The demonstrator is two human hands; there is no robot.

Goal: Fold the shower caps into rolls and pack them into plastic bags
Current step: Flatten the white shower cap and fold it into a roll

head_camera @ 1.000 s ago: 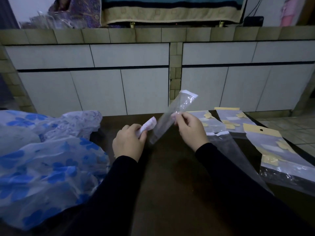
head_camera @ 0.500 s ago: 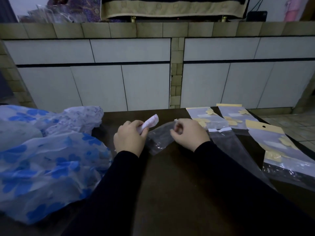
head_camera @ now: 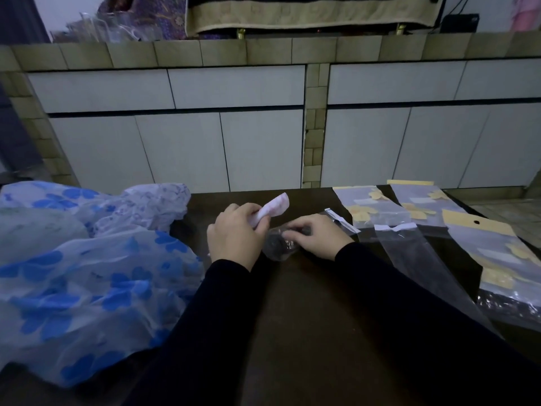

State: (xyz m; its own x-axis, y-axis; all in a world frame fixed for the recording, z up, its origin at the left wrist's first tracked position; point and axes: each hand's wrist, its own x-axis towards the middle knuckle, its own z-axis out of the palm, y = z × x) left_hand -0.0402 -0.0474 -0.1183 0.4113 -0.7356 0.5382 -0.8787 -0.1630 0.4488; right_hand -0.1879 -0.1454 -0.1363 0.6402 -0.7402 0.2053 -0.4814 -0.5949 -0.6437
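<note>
A dark table (head_camera: 307, 317) fills the lower view, and its left side is heaped with loose shower caps (head_camera: 82, 276), thin white film printed with blue flowers, crumpled and billowy. On the right lie packed plastic bags (head_camera: 494, 259) with yellow header cards, and an empty clear bag (head_camera: 415, 259) stretches flat beside them. Between these, the left hand (head_camera: 234, 232) is curled around a rolled shower cap (head_camera: 273, 208), whose pale pinkish end sticks up past the fingers; the grip is closed firmly round the roll. Just beside it, the right hand (head_camera: 317, 235) rests low on the table with fingers bent onto a crumpled clear plastic bag (head_camera: 279, 244), pinching its film near the mouth (how wide the mouth stands is too dim to tell). The roll looks very light and soft, and it probably springs open if released, so it is best kept squeezed around its middle. The bag film is slick and limp, likely to cling shut; holding it by the edge of the opening, where the white adhesive strip (head_camera: 341, 219) gives a little stiffness, should make sliding the roll in easier
</note>
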